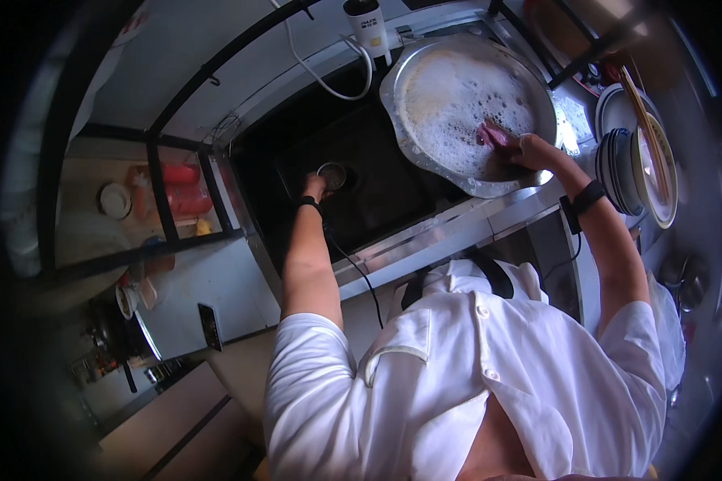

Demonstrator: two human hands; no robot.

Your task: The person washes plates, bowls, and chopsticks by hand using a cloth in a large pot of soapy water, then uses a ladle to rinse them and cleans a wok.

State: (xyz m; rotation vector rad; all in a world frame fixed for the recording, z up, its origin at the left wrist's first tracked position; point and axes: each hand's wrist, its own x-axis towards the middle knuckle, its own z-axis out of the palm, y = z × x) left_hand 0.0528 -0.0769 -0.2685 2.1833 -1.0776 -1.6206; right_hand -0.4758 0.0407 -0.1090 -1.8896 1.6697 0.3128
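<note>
My left hand is down in the dark sink, its fingers around a small round metal strainer or cup. Which of the two it is, I cannot tell. To the right, a large metal basin full of white suds rests over the sink's right part. Over its near right side, my right hand grips a pink cloth that lies partly in the foam. Some of its fingertips are hidden.
A white AUX appliance with a pale hose stands behind the sink. Stacked plates and a bowl with chopsticks sit right of the basin. At left are a black rack and a phone on a white counter.
</note>
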